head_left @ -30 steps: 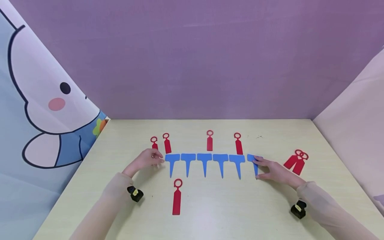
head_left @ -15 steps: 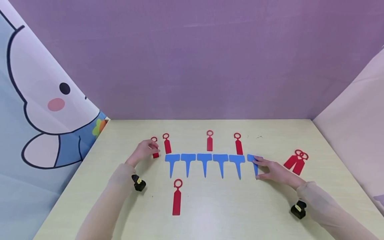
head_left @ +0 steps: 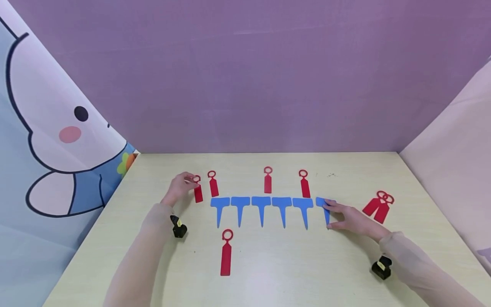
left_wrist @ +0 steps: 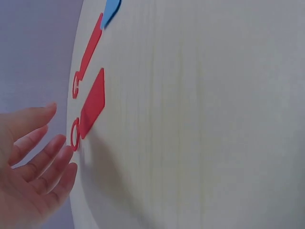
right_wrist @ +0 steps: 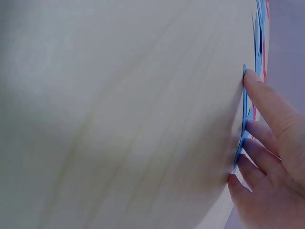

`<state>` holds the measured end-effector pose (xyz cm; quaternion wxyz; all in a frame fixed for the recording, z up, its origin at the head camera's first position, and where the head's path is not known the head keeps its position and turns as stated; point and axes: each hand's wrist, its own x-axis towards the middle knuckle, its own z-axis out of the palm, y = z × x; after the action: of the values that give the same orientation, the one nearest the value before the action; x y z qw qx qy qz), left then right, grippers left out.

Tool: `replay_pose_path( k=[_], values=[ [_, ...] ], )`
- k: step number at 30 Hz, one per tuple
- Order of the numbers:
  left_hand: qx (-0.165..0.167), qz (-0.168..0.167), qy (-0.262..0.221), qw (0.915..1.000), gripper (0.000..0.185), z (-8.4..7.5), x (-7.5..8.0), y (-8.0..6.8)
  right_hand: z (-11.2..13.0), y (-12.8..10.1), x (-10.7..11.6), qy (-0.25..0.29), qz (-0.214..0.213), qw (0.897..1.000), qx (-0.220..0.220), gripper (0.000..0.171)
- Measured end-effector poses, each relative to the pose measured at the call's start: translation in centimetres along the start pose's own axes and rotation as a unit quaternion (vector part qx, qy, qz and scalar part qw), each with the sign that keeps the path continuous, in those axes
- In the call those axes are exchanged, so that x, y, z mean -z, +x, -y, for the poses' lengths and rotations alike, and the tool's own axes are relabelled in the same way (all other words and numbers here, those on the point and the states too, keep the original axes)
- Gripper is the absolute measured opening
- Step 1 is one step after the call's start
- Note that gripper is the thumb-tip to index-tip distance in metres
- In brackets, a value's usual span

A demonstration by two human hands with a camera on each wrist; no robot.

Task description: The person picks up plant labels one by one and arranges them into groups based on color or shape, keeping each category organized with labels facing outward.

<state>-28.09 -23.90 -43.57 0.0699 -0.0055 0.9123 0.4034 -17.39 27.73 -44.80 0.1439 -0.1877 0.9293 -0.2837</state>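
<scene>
Head view: I'm seemingly straightening a red tag (head_left: 197, 194), left hand (head_left: 181, 186) loosely parted; right hand (head_left: 347, 216) is widely spanning a blue marker (head_left: 327, 215), probably needing sliding leftward.

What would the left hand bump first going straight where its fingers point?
The left hand would probably meet the leftmost red ring-topped tag first; whether they already touch is unclear.

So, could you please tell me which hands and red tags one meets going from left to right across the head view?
Left hand, leftmost red tag, second red tag, nearest red tag, middle far red tag, right far red tag, right hand, two overlapping red tags.
</scene>
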Motion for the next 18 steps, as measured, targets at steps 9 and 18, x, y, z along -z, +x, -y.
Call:
replay_pose_path(
  k=[9, 18],
  values=[
    [0.009, -0.002, 0.012, 0.9999, 0.047, 0.6, 0.0, 1.0, 0.2, 0.0, 0.0, 0.004, 0.003, 1.000, 0.001, 0.070],
    [0.022, 0.019, 0.008, 0.9996, 0.052, 1.3, 0.0, 1.6, 0.3, 0.0, 0.1, 0.001, 0.002, 1.000, 0.000, 0.070]
  ],
)
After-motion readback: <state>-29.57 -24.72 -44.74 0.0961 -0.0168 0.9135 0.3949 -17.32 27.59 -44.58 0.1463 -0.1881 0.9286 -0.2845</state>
